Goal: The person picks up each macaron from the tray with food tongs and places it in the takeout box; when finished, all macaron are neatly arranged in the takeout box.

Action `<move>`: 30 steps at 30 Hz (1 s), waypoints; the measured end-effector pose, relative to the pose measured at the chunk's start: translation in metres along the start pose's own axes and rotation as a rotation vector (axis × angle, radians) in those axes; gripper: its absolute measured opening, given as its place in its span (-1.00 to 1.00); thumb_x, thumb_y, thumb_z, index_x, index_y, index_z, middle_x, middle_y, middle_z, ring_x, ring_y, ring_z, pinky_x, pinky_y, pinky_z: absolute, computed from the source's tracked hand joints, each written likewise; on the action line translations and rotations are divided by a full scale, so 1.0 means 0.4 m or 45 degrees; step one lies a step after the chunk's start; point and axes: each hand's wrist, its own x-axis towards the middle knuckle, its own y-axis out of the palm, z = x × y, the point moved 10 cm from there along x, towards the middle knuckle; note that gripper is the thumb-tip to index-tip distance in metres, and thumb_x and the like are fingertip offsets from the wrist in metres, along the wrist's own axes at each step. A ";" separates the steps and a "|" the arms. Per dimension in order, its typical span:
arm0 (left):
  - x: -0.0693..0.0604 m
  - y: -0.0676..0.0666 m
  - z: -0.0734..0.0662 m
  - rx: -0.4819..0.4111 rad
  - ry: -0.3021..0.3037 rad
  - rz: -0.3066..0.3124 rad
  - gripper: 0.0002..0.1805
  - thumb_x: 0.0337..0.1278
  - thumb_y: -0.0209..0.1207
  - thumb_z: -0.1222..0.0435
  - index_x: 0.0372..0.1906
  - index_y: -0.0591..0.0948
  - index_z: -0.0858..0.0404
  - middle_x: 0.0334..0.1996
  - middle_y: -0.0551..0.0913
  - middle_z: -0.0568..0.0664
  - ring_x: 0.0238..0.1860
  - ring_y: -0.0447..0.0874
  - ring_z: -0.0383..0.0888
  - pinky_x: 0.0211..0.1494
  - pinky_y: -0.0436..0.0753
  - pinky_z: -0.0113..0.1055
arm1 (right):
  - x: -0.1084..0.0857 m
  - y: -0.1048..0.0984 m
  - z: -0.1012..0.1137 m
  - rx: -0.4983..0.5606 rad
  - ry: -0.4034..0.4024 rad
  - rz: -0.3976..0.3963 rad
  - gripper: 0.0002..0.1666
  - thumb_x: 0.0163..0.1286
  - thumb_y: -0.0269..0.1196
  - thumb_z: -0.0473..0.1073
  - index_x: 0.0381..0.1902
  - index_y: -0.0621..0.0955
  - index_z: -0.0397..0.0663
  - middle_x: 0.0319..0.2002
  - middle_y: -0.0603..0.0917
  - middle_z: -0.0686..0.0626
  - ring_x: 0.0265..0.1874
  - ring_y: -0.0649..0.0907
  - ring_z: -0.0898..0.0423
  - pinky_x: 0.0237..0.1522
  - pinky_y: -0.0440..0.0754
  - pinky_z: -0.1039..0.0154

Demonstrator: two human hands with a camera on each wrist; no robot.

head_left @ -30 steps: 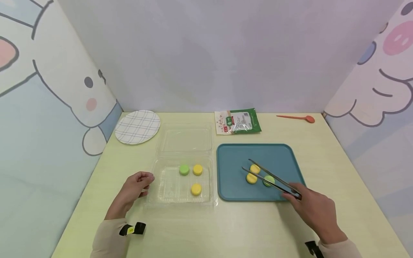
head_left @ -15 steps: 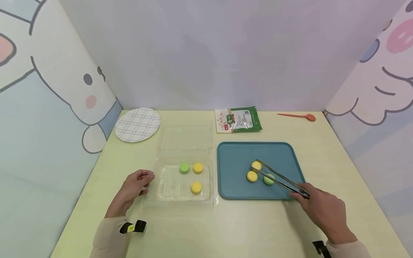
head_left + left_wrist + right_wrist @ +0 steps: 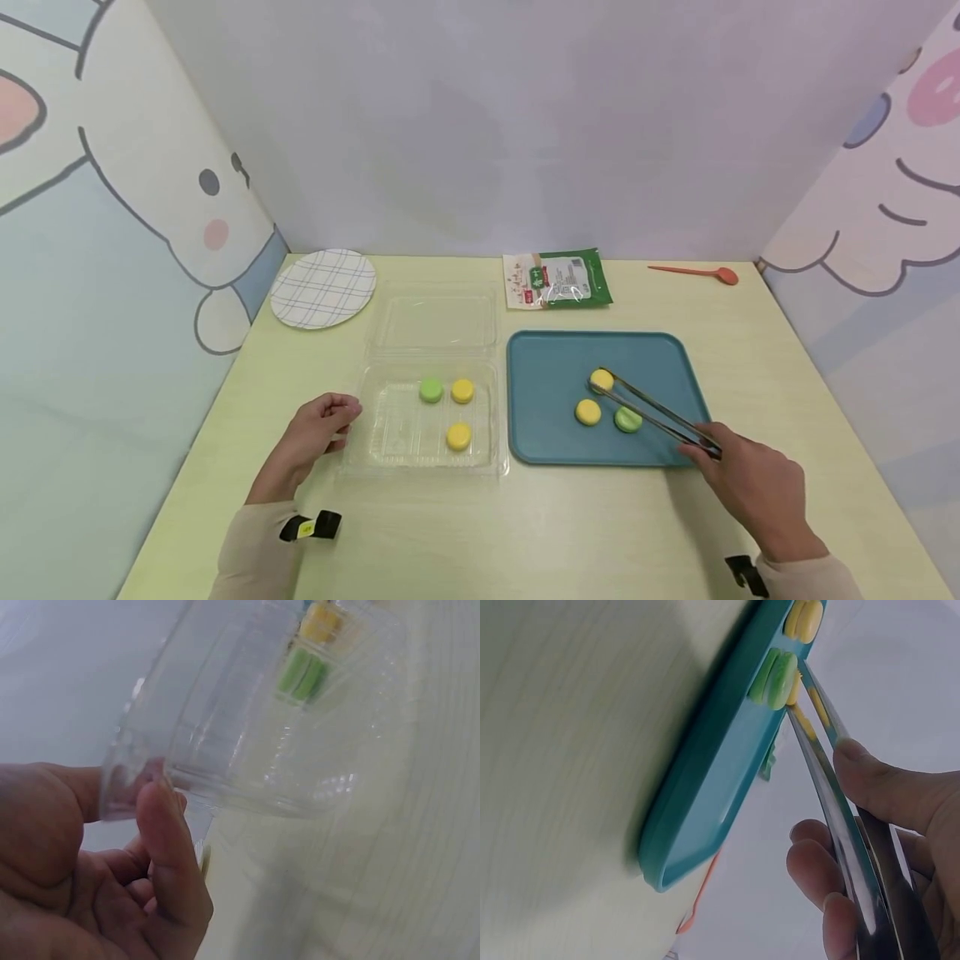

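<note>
My left hand (image 3: 318,429) pinches the left rim of an open, clear plastic hinged container (image 3: 397,437) between thumb and finger. Inside it lie a green macaron (image 3: 431,390) and two yellow ones. My right hand (image 3: 753,483) grips metal tongs (image 3: 652,402) above a blue tray (image 3: 540,358). The tong tips lie at either side of the farther yellow macaron (image 3: 602,381); whether they squeeze it, I cannot tell. A second yellow macaron (image 3: 588,412) and a green one (image 3: 627,419) sit nearer on the tray. In the right wrist view, the green macaron (image 3: 775,679) partly hides the tong tips.
A checked plate (image 3: 322,288) lies at the back left. Behind the tray is a green and white packet (image 3: 557,280), with a red spoon (image 3: 693,271) to its right. The container's lid (image 3: 435,322) lies folded back toward the rear wall (image 3: 480,167).
My right hand has moved the tongs rightward, and their tips have come closer together around the farther yellow macaron. That macaron has shifted slightly away from the nearer one. The left hand keeps its place.
</note>
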 end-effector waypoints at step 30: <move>-0.001 0.003 0.001 -0.017 -0.021 0.006 -0.69 0.49 0.13 0.18 0.08 0.49 0.35 -0.27 0.52 0.02 -0.28 0.46 -0.12 -0.25 0.57 -0.29 | 0.070 -0.021 0.073 0.093 -0.135 -0.093 -0.17 0.24 0.00 0.60 -0.20 0.73 0.02 -0.68 0.61 0.11 -0.83 0.26 0.31 -0.81 0.14 0.24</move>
